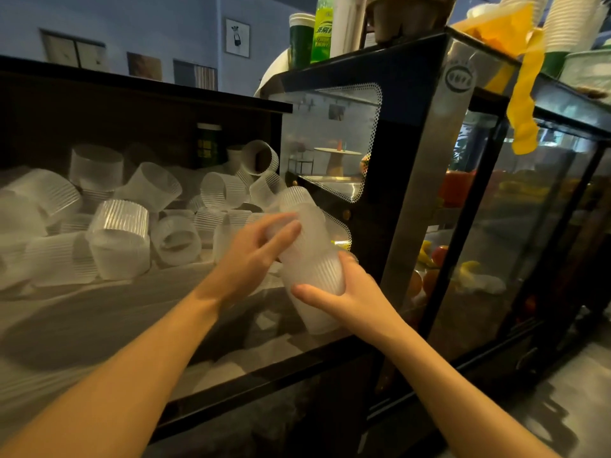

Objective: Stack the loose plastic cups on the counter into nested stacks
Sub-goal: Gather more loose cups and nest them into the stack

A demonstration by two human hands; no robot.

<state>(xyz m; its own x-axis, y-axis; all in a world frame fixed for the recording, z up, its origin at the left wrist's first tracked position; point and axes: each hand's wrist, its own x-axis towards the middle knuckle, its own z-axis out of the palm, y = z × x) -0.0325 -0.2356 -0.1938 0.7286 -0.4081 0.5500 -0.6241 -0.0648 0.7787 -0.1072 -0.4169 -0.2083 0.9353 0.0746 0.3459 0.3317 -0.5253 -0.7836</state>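
Note:
A nested stack of frosted ribbed plastic cups is tilted above the counter's right end. My right hand grips the stack's lower part, thumb across the front. My left hand touches the stack's upper part with loosely spread fingers, and motion blur hides whether they curl round a cup. Several loose cups lie jumbled on the pale counter to the left, some on their sides, some upside down.
A glass display case with fruit inside stands right beside the stack. On its top sit cup stacks, a green bottle and a yellow bag. A dark raised ledge runs behind the loose cups.

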